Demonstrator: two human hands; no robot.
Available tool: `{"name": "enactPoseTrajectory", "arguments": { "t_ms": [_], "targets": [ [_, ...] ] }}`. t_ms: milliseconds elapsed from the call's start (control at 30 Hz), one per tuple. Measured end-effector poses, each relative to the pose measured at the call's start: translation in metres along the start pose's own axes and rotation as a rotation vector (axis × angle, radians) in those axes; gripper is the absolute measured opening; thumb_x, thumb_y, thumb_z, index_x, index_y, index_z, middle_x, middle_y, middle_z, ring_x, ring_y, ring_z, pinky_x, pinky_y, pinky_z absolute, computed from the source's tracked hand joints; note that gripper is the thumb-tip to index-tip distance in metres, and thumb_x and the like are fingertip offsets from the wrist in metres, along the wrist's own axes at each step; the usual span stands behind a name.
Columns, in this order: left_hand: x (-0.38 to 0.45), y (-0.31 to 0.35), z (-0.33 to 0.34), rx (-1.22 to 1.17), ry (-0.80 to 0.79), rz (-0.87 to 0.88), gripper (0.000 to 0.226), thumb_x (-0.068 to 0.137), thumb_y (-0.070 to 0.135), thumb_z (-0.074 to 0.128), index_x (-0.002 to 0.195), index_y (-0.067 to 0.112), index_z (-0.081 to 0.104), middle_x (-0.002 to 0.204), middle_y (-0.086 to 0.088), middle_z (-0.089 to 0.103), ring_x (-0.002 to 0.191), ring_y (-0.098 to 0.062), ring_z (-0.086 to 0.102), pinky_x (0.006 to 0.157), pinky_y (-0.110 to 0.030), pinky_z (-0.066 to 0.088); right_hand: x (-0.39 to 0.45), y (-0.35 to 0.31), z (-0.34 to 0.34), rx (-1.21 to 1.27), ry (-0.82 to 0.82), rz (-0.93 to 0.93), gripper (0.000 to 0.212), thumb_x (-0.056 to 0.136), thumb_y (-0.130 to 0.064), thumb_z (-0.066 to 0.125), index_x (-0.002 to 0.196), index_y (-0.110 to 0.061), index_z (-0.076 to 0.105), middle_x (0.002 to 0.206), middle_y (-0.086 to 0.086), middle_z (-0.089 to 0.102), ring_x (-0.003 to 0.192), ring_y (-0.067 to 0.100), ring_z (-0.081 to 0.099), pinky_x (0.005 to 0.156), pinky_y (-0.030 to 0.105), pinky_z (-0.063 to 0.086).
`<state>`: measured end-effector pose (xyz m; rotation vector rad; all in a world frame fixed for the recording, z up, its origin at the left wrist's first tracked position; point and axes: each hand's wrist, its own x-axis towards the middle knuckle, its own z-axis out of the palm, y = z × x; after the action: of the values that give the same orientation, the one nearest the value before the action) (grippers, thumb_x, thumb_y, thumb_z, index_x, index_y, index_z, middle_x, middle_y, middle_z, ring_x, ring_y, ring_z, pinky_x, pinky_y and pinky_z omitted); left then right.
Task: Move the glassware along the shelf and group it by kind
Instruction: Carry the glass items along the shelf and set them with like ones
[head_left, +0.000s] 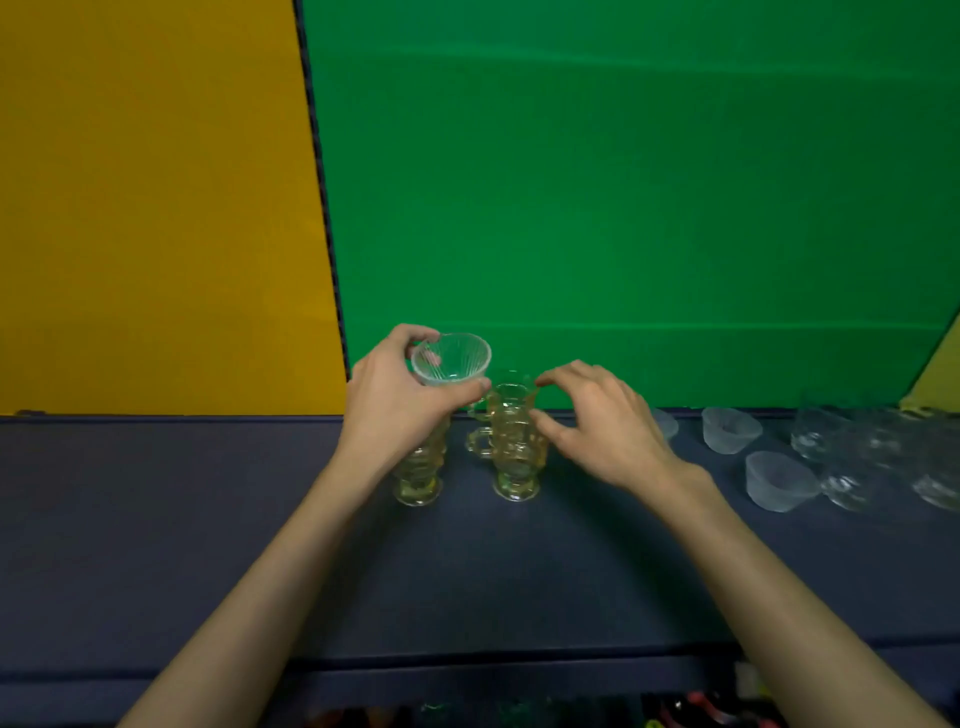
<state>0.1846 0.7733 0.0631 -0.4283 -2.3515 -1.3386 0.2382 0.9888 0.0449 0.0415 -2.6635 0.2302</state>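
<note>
My left hand (395, 400) holds a small clear ribbed glass bowl (451, 358) by its rim, lifted above the shelf and tilted toward me. Under that hand stands an amber footed glass mug (418, 478), its upper half hidden by the hand. A second amber footed mug (511, 441) with a handle on its left stands just to the right. My right hand (597, 421) hovers against this mug's right side, thumb and fingers spread around it; whether they touch the glass is unclear.
The shelf (208, 519) is covered in dark blue-grey cloth. At the right stand frosted small bowls (730, 430) (776, 480) and clear glass bowls (852, 457). Green and yellow backdrops rise behind. Dark clutter lies below the front edge.
</note>
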Motion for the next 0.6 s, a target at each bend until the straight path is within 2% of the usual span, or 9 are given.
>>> {"name": "enactPoseTrajectory", "arguments": {
  "t_ms": [133, 333, 433, 600],
  "targets": [
    [-0.020, 0.044, 0.055, 0.016, -0.049, 0.004, 0.070, 0.053, 0.057, 0.088, 0.113, 0.031, 0.065, 0.107, 0.005, 0.069, 0.097, -0.019, 0.066, 0.087, -0.035, 0.053, -0.020, 0.064, -0.025, -0.046, -0.010, 0.018, 0.043, 0.093, -0.045, 0.057, 0.130, -0.021, 0.060, 0.128, 0.002, 0.062, 0.117, 0.026, 0.057, 0.093, 0.037, 0.045],
    [-0.058, 0.091, 0.137, 0.082, -0.132, 0.009, 0.068, 0.056, 0.052, 0.088, 0.115, 0.028, 0.064, 0.105, 0.010, 0.068, 0.099, -0.015, 0.064, 0.081, -0.027, 0.047, -0.051, 0.151, -0.050, -0.027, -0.040, 0.075, 0.041, 0.093, -0.041, 0.058, 0.129, -0.021, 0.061, 0.129, 0.000, 0.060, 0.117, 0.025, 0.058, 0.092, 0.038, 0.046],
    [-0.070, 0.098, 0.170, 0.063, -0.160, -0.035, 0.068, 0.054, 0.052, 0.086, 0.113, 0.027, 0.064, 0.102, 0.012, 0.067, 0.098, -0.014, 0.065, 0.080, -0.026, 0.047, -0.065, 0.179, -0.057, -0.028, -0.075, 0.084, 0.042, 0.093, -0.041, 0.058, 0.130, -0.021, 0.060, 0.130, -0.001, 0.059, 0.116, 0.025, 0.058, 0.090, 0.038, 0.045],
    [-0.080, 0.098, 0.209, 0.101, -0.210, -0.122, 0.071, 0.058, 0.045, 0.087, 0.120, 0.023, 0.062, 0.114, 0.005, 0.070, 0.108, -0.019, 0.063, 0.088, -0.030, 0.049, -0.079, 0.204, -0.061, -0.014, -0.123, 0.076, 0.040, 0.093, -0.040, 0.057, 0.130, -0.024, 0.059, 0.129, -0.003, 0.058, 0.115, 0.022, 0.058, 0.091, 0.039, 0.046]
  ]
}}
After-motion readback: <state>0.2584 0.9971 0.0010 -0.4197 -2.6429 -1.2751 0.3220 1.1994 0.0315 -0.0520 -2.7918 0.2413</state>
